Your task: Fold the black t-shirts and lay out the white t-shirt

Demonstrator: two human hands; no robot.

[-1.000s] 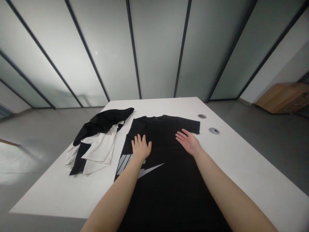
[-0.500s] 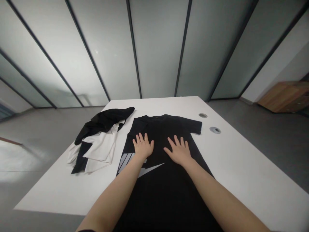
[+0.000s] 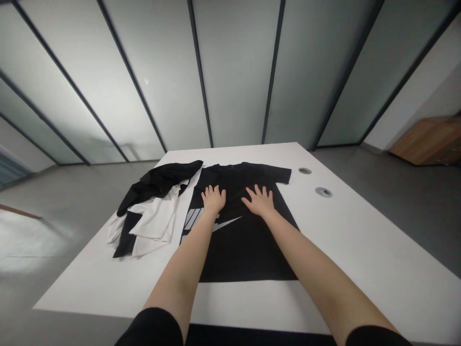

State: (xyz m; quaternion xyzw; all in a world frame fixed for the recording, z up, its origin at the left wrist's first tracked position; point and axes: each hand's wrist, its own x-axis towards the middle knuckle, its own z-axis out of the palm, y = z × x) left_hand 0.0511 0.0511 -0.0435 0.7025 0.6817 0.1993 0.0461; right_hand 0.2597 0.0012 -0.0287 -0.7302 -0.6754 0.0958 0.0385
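Observation:
A black short-sleeved T-shirt [image 3: 245, 252] lies flat and spread on the white table, with its collar away from me and its hem in view near me. It bears a pale swoosh graphic [image 3: 226, 223] and slanted stripes. My left hand [image 3: 213, 199] presses palm-down on the chest, fingers apart. My right hand [image 3: 258, 201] rests the same way a little to the right, and neither hand grips cloth. To the left, a crumpled heap of black and white clothing [image 3: 153, 206] touches the shirt's sleeve side.
The white table [image 3: 360, 250] has round grommets [image 3: 304, 170] [image 3: 323, 192] to the right of the shirt. Its near edge runs below the hem. Grey floor surrounds it, a frosted glass wall stands beyond, and a wooden cabinet [image 3: 430, 142] sits far right.
The shirt now lies farther from me, with its hem showing on the table. Both hands have moved forward with it, and my sleeves have entered the bottom of the view.

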